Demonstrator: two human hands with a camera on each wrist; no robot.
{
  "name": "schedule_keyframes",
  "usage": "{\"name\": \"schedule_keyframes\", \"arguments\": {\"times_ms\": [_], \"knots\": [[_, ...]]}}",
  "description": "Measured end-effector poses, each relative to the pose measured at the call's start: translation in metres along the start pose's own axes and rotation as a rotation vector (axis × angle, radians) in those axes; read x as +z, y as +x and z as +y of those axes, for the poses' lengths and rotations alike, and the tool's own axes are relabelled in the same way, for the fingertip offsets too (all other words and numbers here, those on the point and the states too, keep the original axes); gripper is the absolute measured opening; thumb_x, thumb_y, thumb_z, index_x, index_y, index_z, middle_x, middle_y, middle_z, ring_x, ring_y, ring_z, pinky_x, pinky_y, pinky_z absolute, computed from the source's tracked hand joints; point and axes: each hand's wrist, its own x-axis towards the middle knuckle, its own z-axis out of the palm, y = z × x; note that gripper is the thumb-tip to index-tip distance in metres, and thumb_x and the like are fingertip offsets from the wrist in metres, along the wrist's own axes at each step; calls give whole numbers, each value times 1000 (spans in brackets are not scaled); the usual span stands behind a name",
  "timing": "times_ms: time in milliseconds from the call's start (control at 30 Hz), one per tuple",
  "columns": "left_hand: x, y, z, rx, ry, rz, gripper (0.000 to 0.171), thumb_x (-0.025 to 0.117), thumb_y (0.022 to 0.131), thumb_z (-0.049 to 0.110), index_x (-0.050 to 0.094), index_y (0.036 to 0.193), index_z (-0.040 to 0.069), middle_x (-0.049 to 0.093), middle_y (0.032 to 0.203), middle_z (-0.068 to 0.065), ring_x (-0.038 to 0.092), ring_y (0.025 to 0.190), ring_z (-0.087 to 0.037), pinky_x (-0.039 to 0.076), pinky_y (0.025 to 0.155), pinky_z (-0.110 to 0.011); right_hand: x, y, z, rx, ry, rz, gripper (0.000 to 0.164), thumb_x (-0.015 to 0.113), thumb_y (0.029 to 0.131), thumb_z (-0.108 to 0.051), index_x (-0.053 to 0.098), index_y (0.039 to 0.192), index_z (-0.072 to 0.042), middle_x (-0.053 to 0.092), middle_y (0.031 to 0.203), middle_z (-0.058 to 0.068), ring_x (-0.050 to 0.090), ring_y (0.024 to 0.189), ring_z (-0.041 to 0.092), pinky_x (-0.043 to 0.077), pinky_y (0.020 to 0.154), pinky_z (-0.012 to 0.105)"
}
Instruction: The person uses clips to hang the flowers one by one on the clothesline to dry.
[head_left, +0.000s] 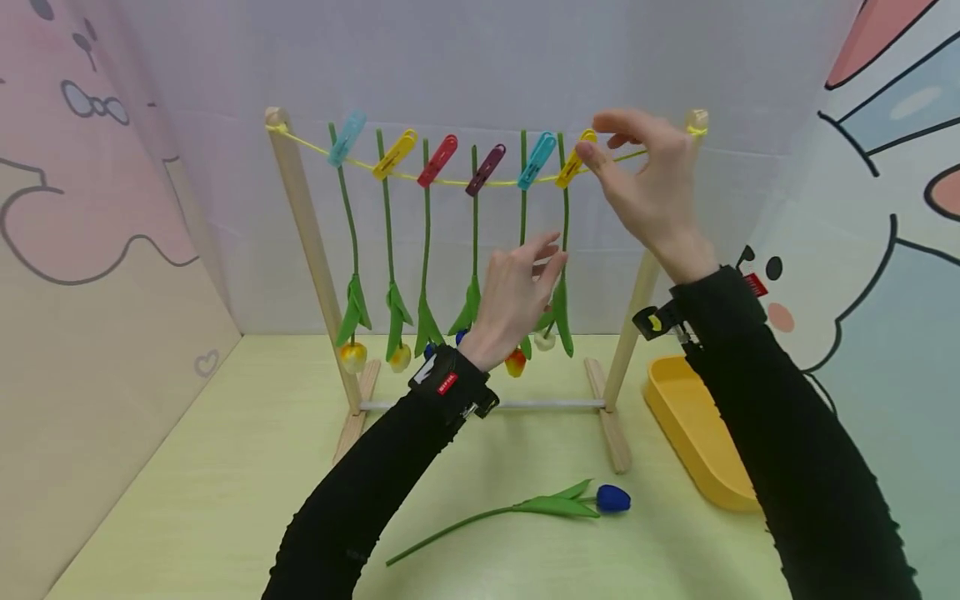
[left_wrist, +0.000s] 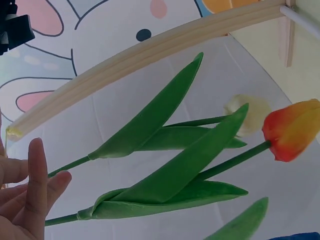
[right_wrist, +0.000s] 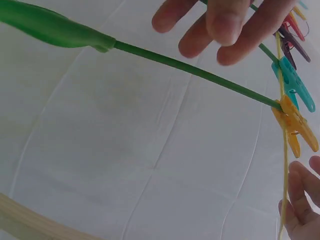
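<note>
My right hand (head_left: 648,179) is beside the yellow clothespin (head_left: 576,158) at the right end of the yellow string. In the right wrist view, its loosely bent fingers (right_wrist: 297,187) are apart from that clip, which pinches a green stem (right_wrist: 200,73) onto the string. Lower down, my left hand (head_left: 517,292) is raised near the hanging stems, holding nothing, fingers slightly bent. In the left wrist view, a red-and-yellow tulip (left_wrist: 290,130) and a white tulip (left_wrist: 250,111) hang close to it. A blue tulip (head_left: 612,498) lies on the table.
A wooden frame (head_left: 303,225) carries the string. Several more tulips hang head-down from it by blue, yellow, red and purple clothespins (head_left: 437,160). A yellow tray (head_left: 697,433) sits at the right, partly behind my right arm. Patterned curtains surround the table.
</note>
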Motion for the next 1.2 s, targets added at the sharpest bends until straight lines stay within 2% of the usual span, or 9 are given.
{"name": "schedule_keyframes", "arguments": {"times_ms": [67,167,333,467,700,900,1033,1133,1200], "knots": [[-3,-11,-2,32,10,-11,35,61,101,15,63,132,-2,72,122,-20,76,101,-27,62,83,-30,-2,-6,0,-37,-11,22,36,74,92,-14,68,118,9,72,116,26,64,104,38,45,100,28],[-5,-29,-6,99,19,-34,30,62,101,14,67,125,-3,75,114,-18,78,92,-25,62,76,-25,-6,-18,-2,-72,0,74,34,75,91,-12,69,119,7,71,118,25,63,113,40,45,106,34],[-6,-69,-19,160,71,-142,22,62,100,15,72,115,2,79,100,-12,76,77,-18,59,66,-21,-16,-53,0,-104,35,105,29,77,85,-2,72,113,5,73,112,25,63,112,40,46,105,28],[-9,-106,-35,90,97,-286,22,62,101,19,73,114,6,79,102,-7,75,80,-15,59,70,-21,-27,-94,14,-97,40,29,26,75,85,2,71,111,7,71,108,27,63,107,39,44,105,21],[-23,-165,-72,-76,157,-462,19,63,100,20,76,109,10,79,100,-2,74,81,-10,59,72,-22,-52,-167,47,49,-14,-208,28,71,83,12,72,110,5,71,100,22,52,99,-7,38,91,7],[-38,-199,-96,-174,248,-576,17,66,97,22,77,107,13,78,98,3,69,79,-5,51,64,-16,-78,-224,80,204,-169,-334,22,74,83,7,73,104,1,73,92,16,42,88,-20,36,78,2],[-47,-210,-104,-202,278,-634,16,69,96,22,77,106,13,77,97,3,65,78,-4,48,61,-16,-94,-251,95,341,-254,-428,16,73,88,-1,72,104,3,73,92,19,60,83,3,40,73,8],[-51,-215,-108,-225,286,-681,16,71,95,24,76,106,14,73,93,5,61,76,-2,45,59,-16,-105,-262,106,447,-318,-550,19,70,91,-4,70,107,6,72,96,24,63,84,34,49,73,22],[-52,-216,-111,-237,282,-707,15,71,94,24,76,105,14,71,91,6,58,75,-2,44,57,-17,-112,-266,115,514,-358,-657,23,68,93,-6,68,109,10,70,97,26,62,84,37,52,72,36]]}}
